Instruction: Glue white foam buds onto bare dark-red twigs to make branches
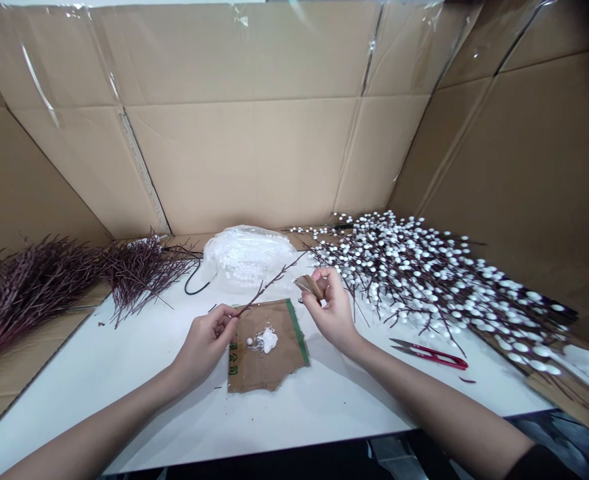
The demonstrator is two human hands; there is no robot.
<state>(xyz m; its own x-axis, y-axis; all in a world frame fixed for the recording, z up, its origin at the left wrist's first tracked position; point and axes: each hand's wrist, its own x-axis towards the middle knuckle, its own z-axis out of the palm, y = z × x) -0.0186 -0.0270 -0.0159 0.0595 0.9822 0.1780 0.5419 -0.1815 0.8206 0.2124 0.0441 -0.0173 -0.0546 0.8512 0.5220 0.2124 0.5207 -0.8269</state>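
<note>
My left hand (pixel 205 343) pinches the lower end of a thin dark brown twig (pixel 267 285), which slants up to the right and carries no white buds. In my right hand (pixel 335 310) is a small folded piece of brown cardboard (pixel 310 287), held between thumb and fingers near the twig's upper part, apart from it. Below and between both hands lies a torn brown cardboard sheet (pixel 269 373) with a green edge strip. A blob of white paste (pixel 268 339) sits on its middle, smeared a little to the left.
Behind the sheet stands a clear plastic bag (pixel 249 257) of small white balls. Many white-budded branches (pixel 404 267) are heaped at right, near red-handled thread snips (pixel 432 355). Bare twig bundles (pixel 39 287) lie at left. Cardboard walls (pixel 254 160) enclose the white table (pixel 174 427).
</note>
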